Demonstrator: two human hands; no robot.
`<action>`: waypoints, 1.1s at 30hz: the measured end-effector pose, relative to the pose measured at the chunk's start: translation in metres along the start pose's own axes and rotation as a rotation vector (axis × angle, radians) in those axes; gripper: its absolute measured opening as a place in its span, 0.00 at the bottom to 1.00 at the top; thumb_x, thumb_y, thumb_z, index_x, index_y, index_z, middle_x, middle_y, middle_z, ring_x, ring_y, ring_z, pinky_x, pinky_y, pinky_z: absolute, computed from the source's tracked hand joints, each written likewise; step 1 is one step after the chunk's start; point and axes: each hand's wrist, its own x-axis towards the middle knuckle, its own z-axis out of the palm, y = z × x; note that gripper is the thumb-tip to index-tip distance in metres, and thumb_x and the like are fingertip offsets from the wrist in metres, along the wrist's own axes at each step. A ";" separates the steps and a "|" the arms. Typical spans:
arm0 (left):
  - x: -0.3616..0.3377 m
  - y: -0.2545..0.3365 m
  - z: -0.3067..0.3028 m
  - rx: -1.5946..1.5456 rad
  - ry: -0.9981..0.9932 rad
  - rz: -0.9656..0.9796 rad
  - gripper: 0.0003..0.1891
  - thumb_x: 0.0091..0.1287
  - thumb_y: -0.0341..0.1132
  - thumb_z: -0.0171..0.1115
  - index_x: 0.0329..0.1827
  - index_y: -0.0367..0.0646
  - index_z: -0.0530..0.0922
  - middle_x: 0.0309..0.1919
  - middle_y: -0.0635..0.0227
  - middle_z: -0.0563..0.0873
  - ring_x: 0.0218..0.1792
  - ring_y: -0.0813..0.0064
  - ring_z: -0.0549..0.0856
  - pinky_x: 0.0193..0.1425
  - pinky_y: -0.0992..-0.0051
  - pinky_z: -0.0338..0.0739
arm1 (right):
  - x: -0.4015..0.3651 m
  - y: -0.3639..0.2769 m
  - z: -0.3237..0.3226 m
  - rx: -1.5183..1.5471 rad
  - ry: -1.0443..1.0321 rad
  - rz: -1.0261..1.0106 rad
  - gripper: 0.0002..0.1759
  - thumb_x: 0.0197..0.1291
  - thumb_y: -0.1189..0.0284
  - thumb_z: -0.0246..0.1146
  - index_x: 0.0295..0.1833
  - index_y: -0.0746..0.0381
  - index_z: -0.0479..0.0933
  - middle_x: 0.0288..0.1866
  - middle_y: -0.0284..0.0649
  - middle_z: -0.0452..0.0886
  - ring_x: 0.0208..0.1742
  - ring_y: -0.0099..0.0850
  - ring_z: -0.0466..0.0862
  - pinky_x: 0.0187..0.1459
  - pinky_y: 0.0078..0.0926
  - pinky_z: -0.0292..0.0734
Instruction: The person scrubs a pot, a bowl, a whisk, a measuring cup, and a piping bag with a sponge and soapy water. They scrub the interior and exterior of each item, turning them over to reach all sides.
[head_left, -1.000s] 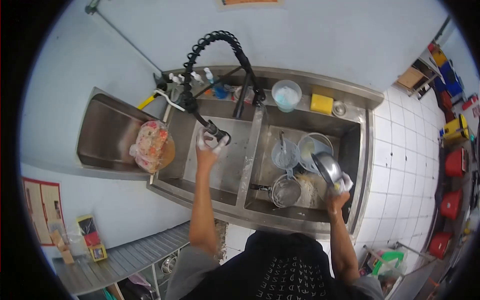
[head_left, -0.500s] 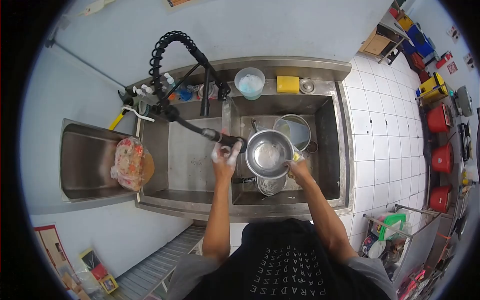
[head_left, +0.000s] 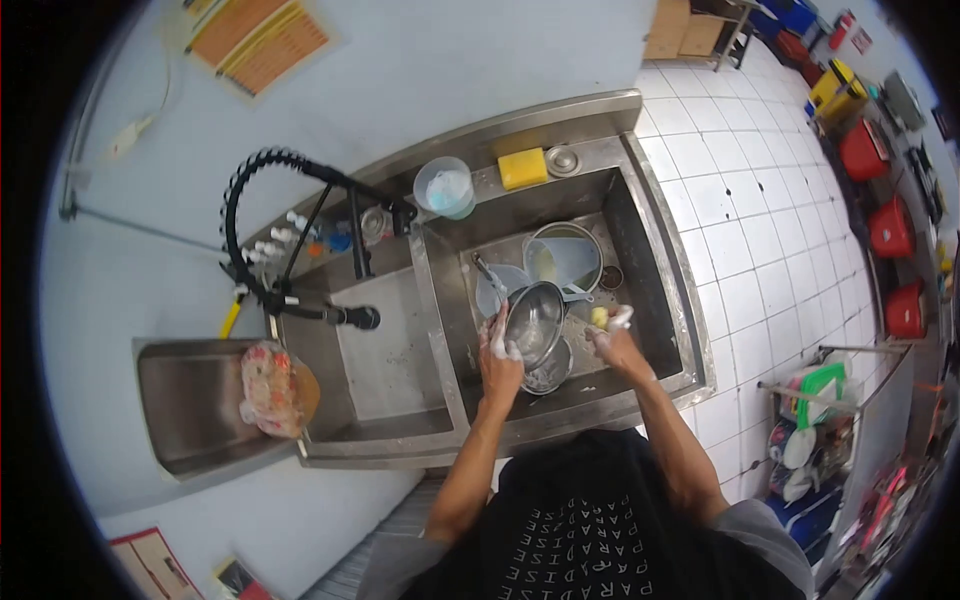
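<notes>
A steel bowl (head_left: 537,320) is tilted over the right basin of a double steel sink (head_left: 665,300). My left hand (head_left: 499,352), covered in suds, grips the bowl's left rim. My right hand (head_left: 612,340), also soapy, holds a yellow sponge (head_left: 600,317) just to the right of the bowl. Under the bowl lies a steel strainer pan (head_left: 553,374). Behind it sit a blue plastic jug (head_left: 493,287) and a larger container (head_left: 563,256). The black spring faucet's spray head (head_left: 360,318) hangs free over the left basin.
A plastic cup (head_left: 445,189), a yellow sponge block (head_left: 523,168) and small bottles (head_left: 305,240) stand on the sink's back ledge. A bag of food scraps (head_left: 268,388) rests at the left basin's edge. Red bins (head_left: 889,228) line the tiled floor at right.
My left hand let go of the faucet spray head, which swung back left. That hand now grips the bowl, which has dropped lower into the right basin. My view has turned.
</notes>
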 end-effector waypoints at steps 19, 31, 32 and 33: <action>-0.011 -0.002 0.052 -0.484 -0.129 -0.489 0.26 0.83 0.50 0.46 0.72 0.38 0.69 0.60 0.57 0.80 0.58 0.67 0.80 0.62 0.68 0.76 | 0.009 0.013 0.046 -0.360 -0.476 -0.543 0.21 0.56 0.60 0.62 0.42 0.69 0.84 0.39 0.60 0.86 0.45 0.57 0.87 0.52 0.54 0.79; -0.035 0.009 0.045 -0.626 -0.059 -0.730 0.29 0.81 0.58 0.45 0.70 0.43 0.68 0.54 0.62 0.81 0.54 0.70 0.82 0.57 0.67 0.80 | 0.013 0.002 0.045 -0.284 -0.275 -0.455 0.17 0.54 0.62 0.66 0.36 0.68 0.84 0.34 0.62 0.85 0.37 0.60 0.86 0.42 0.53 0.81; -0.038 0.002 0.053 -0.553 -0.058 -0.776 0.30 0.81 0.59 0.44 0.70 0.43 0.68 0.54 0.61 0.81 0.54 0.70 0.82 0.57 0.66 0.80 | 0.019 0.001 0.051 -0.242 -0.266 -0.489 0.16 0.54 0.63 0.65 0.34 0.67 0.84 0.33 0.62 0.84 0.36 0.59 0.86 0.41 0.53 0.81; -0.037 0.046 0.054 -0.587 -0.062 -0.848 0.31 0.80 0.61 0.43 0.71 0.44 0.67 0.55 0.61 0.81 0.55 0.68 0.82 0.59 0.64 0.80 | 0.030 0.004 0.069 -0.203 -0.261 -0.524 0.14 0.53 0.65 0.65 0.31 0.67 0.84 0.31 0.62 0.84 0.35 0.58 0.86 0.39 0.53 0.81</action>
